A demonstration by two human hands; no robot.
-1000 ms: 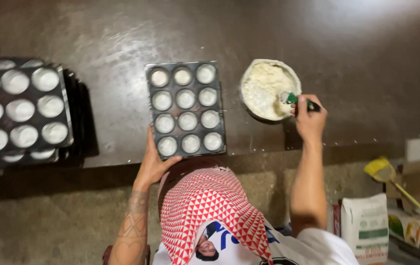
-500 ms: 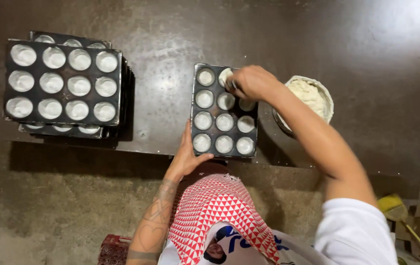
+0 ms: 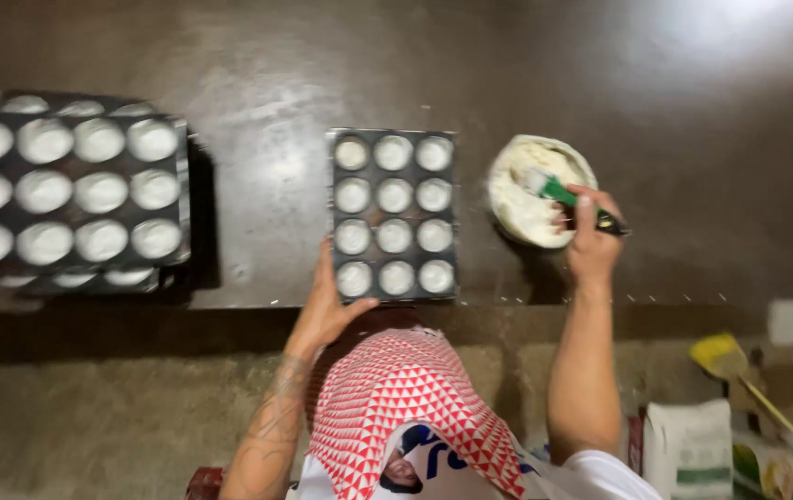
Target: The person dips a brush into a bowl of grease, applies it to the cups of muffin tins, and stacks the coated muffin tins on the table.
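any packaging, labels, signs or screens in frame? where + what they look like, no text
White sack: on the floor at bottom right, beside the person's right arm; upright, soft-sided, white with a dark green band of print.
Cardboard box: floor, right edge, behind the sack; brown, flaps open, a yellow-headed tool lying across it.
Green and yellow package: right of the sack, partly cut off; shape unclear.
No signs or screens in view.

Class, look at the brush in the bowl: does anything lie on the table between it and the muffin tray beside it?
Nothing visible does. The right hand holds the green-handled brush in the bowl; only bare table separates it from the muffin tray.
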